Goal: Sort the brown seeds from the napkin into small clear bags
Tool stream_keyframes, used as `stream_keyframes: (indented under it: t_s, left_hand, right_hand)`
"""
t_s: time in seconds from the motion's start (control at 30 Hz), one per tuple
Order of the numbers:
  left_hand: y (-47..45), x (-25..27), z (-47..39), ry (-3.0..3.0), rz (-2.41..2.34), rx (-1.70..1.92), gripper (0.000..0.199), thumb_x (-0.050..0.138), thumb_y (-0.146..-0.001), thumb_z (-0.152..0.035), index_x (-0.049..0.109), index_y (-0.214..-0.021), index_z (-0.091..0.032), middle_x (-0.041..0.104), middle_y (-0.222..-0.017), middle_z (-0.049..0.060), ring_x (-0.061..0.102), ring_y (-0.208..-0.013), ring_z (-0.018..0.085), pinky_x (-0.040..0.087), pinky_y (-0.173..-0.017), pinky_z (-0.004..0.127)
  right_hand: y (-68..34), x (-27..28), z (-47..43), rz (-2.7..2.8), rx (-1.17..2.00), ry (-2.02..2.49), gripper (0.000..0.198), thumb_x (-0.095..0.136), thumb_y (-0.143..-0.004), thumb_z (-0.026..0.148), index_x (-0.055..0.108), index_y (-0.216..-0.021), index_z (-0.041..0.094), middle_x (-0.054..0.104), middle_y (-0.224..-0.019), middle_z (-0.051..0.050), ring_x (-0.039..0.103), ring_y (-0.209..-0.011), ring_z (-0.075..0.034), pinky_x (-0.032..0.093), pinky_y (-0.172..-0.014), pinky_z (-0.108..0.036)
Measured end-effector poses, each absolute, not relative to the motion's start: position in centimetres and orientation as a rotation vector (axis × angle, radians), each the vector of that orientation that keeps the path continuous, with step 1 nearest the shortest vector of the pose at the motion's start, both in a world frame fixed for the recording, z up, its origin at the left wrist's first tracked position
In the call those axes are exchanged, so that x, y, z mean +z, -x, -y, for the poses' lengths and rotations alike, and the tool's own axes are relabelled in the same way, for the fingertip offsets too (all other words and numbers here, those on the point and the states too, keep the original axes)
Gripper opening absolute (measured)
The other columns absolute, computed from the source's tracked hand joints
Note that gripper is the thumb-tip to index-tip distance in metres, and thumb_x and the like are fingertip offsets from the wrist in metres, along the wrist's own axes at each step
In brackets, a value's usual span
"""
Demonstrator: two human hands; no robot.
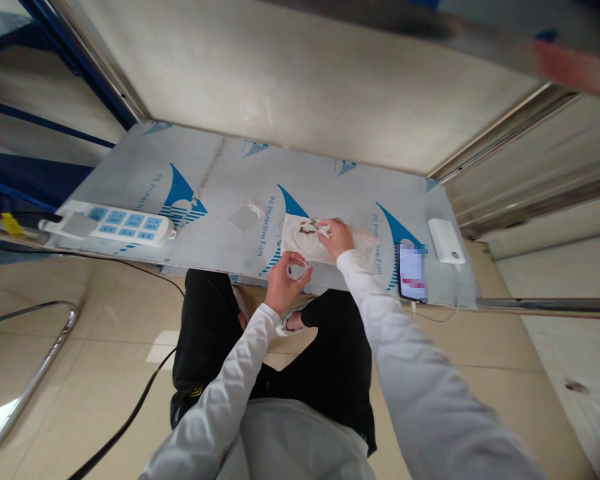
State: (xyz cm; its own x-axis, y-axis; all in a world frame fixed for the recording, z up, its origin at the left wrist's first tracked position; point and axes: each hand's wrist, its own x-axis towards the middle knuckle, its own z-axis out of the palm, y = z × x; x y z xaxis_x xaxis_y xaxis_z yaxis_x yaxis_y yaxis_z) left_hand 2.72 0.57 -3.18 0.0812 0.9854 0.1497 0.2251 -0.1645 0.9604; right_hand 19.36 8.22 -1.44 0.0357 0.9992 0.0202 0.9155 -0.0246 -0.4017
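Note:
Near the front edge of the table, my left hand point(280, 288) curls its fingers and thumb around a small round clear container point(297, 271). What is inside it is too small to make out. My right hand point(341, 239) is closed in a pinch above a white tissue-like sheet point(300, 250). Between its fingertips shows a small white piece point(325, 229), whose kind I cannot tell. Small dark brown strips point(307, 231) lie on the sheet, just left of the right fingertips. Crumpled clear plastic point(364, 241) lies by the right wrist.
A film-covered table point(220, 180) spans the view. On its left lies a white power strip point(130, 225); a clear plastic packet point(246, 216) rests left of the sheet. At right are a phone point(412, 272) and a white power bank point(446, 241) with a cable.

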Motion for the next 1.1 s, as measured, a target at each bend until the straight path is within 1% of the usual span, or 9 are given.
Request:
stream_keyframes:
  t_s: [0.1, 0.23, 0.43, 0.57, 0.7, 0.83, 0.9, 1.0, 1.1]
  left_hand:
    - [-2.4, -3.1, -0.3, -1.538, -1.265, 1.157, 0.017, 0.066, -0.075, -0.024, 0.053, -0.086, -0.020, 0.065, -0.079, 0.000, 0.062, -0.070, 0.012, 0.046, -0.070, 0.025]
    - [-2.4, -3.0, -0.1, -1.570, -1.269, 1.165, 0.017, 0.066, -0.074, -0.022, 0.053, -0.085, -0.020, 0.065, -0.078, 0.000, 0.061, -0.070, 0.013, 0.046, -0.071, 0.026]
    - [-3.0, -3.3, -0.8, -1.587, -1.241, 1.146, 0.019, 0.066, -0.073, -0.023, 0.053, -0.088, -0.020, 0.064, -0.079, -0.001, 0.061, -0.072, 0.013, 0.046, -0.072, 0.026]
    - [-3.7, -3.4, -1.3, -1.594, -1.177, 1.155, 0.026, 0.066, -0.069, -0.017, 0.052, -0.091, -0.020, 0.063, -0.081, -0.002, 0.061, -0.072, 0.014, 0.045, -0.070, 0.025]
    - [-4.0, -3.3, -1.3, -1.604, -1.156, 1.155, 0.025, 0.066, -0.070, -0.018, 0.052, -0.091, -0.020, 0.063, -0.082, -0.002, 0.061, -0.073, 0.013, 0.045, -0.069, 0.024]
    - [-3.7, -3.4, -0.9, -1.594, -1.197, 1.176, 0.020, 0.067, -0.072, -0.022, 0.053, -0.086, -0.020, 0.063, -0.079, -0.001, 0.061, -0.072, 0.013, 0.046, -0.072, 0.025]
    - [-3.5, -3.3, -0.7, -1.589, -1.213, 1.169, 0.019, 0.067, -0.073, -0.023, 0.053, -0.085, -0.020, 0.063, -0.078, -0.001, 0.060, -0.071, 0.012, 0.046, -0.072, 0.026]
    - [-3.2, -3.2, -0.5, -1.587, -1.225, 1.164, 0.018, 0.066, -0.074, -0.023, 0.053, -0.086, -0.020, 0.064, -0.079, 0.000, 0.061, -0.072, 0.013, 0.046, -0.073, 0.026]
    - [-3.0, -3.1, -0.4, -1.585, -1.221, 1.165, 0.019, 0.066, -0.074, -0.023, 0.052, -0.087, -0.020, 0.064, -0.080, 0.000, 0.061, -0.073, 0.013, 0.047, -0.073, 0.027]
  right_hand:
    - [-19.3, -4.0, -11.1, 2.089, 0.422, 2.015, 0.018, 0.062, -0.074, 0.009, 0.070, -0.089, 0.016, 0.067, -0.098, -0.010, 0.058, -0.093, -0.020, 0.043, -0.087, -0.032]
    - [-18.6, -4.1, -11.3, 2.113, 0.410, 1.985, 0.011, 0.060, -0.077, 0.011, 0.069, -0.079, 0.017, 0.068, -0.093, -0.010, 0.055, -0.096, -0.022, 0.041, -0.087, -0.034]
    - [-17.2, 1.7, -4.5, 1.840, 0.456, 1.729, 0.018, 0.058, -0.084, 0.030, 0.063, -0.098, 0.018, 0.070, -0.088, -0.004, 0.060, -0.071, -0.015, 0.046, -0.070, -0.027]
    - [-15.6, 4.2, 0.5, 1.941, 0.485, 1.561, 0.009, 0.061, -0.082, 0.026, 0.067, -0.087, 0.020, 0.069, -0.080, -0.003, 0.061, -0.073, -0.016, 0.046, -0.071, -0.028]
    - [-16.0, 3.2, 0.5, 1.930, 0.507, 1.510, 0.017, 0.056, -0.087, 0.029, 0.070, -0.086, 0.020, 0.068, -0.082, -0.004, 0.060, -0.075, -0.016, 0.047, -0.072, -0.027]
    - [-18.3, 0.1, -4.0, 1.714, 0.391, 1.765, 0.016, 0.056, -0.085, 0.022, 0.070, -0.090, 0.016, 0.067, -0.083, -0.005, 0.058, -0.065, -0.014, 0.047, -0.069, -0.027]
    - [-19.0, -1.5, -6.6, 1.829, 0.386, 1.885, 0.019, 0.059, -0.081, 0.017, 0.069, -0.097, 0.014, 0.067, -0.092, -0.008, 0.059, -0.074, -0.017, 0.047, -0.077, -0.030]
    - [-18.6, -3.2, -9.4, 2.076, 0.373, 1.977, 0.023, 0.059, -0.082, 0.020, 0.069, -0.102, 0.016, 0.064, -0.104, -0.011, 0.057, -0.096, -0.021, 0.043, -0.089, -0.032]
    - [-17.6, -4.2, -10.6, 2.136, 0.371, 2.021, 0.020, 0.057, -0.084, 0.024, 0.071, -0.097, 0.018, 0.064, -0.106, -0.012, 0.055, -0.100, -0.024, 0.042, -0.089, -0.035]
